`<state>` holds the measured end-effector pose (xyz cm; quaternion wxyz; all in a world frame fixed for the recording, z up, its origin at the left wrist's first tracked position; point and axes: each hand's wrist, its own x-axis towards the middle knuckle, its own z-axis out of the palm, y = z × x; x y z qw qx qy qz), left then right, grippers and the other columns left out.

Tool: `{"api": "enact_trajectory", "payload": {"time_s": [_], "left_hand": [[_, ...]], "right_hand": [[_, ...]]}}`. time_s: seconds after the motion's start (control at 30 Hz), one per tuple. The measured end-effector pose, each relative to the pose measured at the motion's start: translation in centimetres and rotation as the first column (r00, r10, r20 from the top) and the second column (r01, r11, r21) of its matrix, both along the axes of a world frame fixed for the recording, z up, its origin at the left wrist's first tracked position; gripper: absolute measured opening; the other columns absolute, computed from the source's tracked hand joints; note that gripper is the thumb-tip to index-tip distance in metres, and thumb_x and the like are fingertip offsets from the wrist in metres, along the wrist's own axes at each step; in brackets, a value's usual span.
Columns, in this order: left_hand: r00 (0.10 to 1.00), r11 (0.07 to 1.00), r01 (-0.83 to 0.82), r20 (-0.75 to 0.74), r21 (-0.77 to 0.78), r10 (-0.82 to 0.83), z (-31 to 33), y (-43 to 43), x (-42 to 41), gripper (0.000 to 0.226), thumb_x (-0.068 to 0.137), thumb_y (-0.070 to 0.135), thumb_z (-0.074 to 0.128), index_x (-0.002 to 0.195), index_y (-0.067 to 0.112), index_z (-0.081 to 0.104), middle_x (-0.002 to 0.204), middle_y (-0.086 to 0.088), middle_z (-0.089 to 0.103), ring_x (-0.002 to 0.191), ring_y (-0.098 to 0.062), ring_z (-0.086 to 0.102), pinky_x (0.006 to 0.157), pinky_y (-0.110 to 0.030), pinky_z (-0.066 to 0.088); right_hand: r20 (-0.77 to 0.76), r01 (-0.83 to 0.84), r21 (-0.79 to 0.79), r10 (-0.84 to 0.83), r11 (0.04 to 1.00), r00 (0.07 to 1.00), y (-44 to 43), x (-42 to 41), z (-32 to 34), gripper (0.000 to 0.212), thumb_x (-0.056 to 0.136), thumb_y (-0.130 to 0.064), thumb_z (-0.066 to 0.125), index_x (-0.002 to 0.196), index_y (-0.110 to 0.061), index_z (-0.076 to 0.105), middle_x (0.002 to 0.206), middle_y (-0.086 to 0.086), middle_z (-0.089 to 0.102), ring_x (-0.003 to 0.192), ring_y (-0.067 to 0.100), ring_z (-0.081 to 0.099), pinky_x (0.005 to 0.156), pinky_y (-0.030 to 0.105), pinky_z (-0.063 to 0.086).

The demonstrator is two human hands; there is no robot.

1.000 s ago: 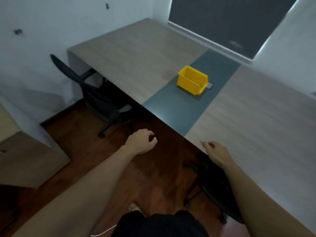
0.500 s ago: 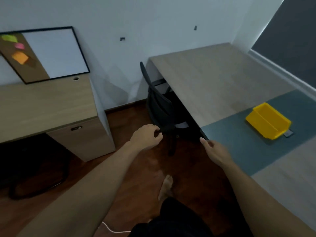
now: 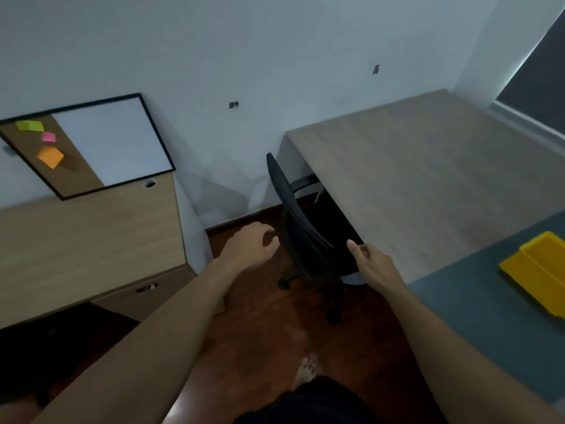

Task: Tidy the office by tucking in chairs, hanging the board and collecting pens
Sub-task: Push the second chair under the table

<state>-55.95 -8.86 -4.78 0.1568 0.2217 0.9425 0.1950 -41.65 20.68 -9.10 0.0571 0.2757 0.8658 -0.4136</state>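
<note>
Hiding chair seat, desk, bin cropped

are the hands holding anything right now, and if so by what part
Nothing is held. The left hand and right hand are both empty, fingers loosely open, reaching toward the backrest of the black chair without gripping it.

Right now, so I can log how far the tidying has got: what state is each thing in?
Black chair: seat under the desk.
Board: not hung, leaning on the wall atop the cabinet.
Yellow bin: upright on the desk, contents unseen.
Cabinet drawer: shut.
Left hand: empty, fingers curled.
Right hand: empty, open.
</note>
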Motion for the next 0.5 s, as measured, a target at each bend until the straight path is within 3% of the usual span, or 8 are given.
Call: {"api": "enact_trajectory", "payload": {"time_s": [0.27,0.5], "left_hand": [[0.993,0.994,0.106,-0.057,0.015,-0.105,-0.8,3.7,-10.0,0.058,0.108,0.052,0.045,0.156,0.019,0.053,0.162,-0.001,0.051,0.15,-0.021,0.046,0.123,-0.039,0.039],[0.941,0.948,0.318,-0.13,0.028,-0.312,-3.2,8.8,-18.1,0.054,0.111,0.045,0.045,0.155,0.015,0.055,0.165,-0.001,0.05,0.164,-0.02,0.026,0.133,-0.042,0.027]], "right_hand": [[-0.01,-0.037,-0.056,0.037,0.998,0.999,0.2,-10.1,-0.5,0.079,0.096,-0.086,0.037,0.134,-0.021,0.063,0.126,-0.003,0.068,0.106,0.015,0.059,0.09,0.036,0.048],[0.06,-0.006,-0.073,0.011,0.997,0.998,-2.6,-16.1,-2.0,0.076,0.095,-0.087,0.035,0.129,-0.025,0.063,0.111,-0.004,0.071,0.101,0.019,0.068,0.094,0.044,0.058]]}}
